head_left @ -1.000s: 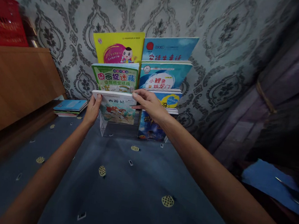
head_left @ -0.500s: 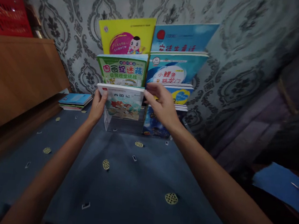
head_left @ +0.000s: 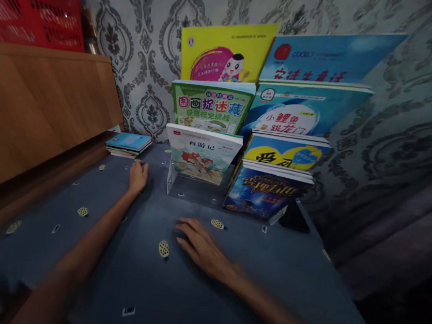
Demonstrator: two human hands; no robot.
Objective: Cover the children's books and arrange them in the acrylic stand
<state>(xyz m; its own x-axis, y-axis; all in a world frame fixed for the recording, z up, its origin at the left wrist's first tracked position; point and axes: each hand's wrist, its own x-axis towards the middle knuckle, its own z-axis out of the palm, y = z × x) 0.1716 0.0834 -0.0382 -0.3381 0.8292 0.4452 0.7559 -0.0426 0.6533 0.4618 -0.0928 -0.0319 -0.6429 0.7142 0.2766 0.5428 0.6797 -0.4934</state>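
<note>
A clear tiered book rack [head_left: 192, 193] stands against the patterned wall, filled with children's books. A white picture book [head_left: 200, 152] sits in its lower left tier, below a green book [head_left: 211, 107] and a yellow book [head_left: 224, 53]. My left hand [head_left: 138, 175] lies on the blue cloth, left of the rack and close to a small stack of books [head_left: 128, 144]; its fingers look loosely curled, holding nothing I can see. My right hand [head_left: 201, 243] rests flat on the cloth in front of the rack, fingers stretched out.
The blue dotted cloth [head_left: 170, 287] covers the table. A wooden board [head_left: 30, 109] runs along the left, with a red crate [head_left: 31, 3] on top. On the rack's right side stand several blue books [head_left: 287, 152]. Dark curtain [head_left: 408, 215] at the right.
Both hands have let go of the white picture book, which stays in the rack, and have dropped to the cloth. The view has moved closer to the rack.
</note>
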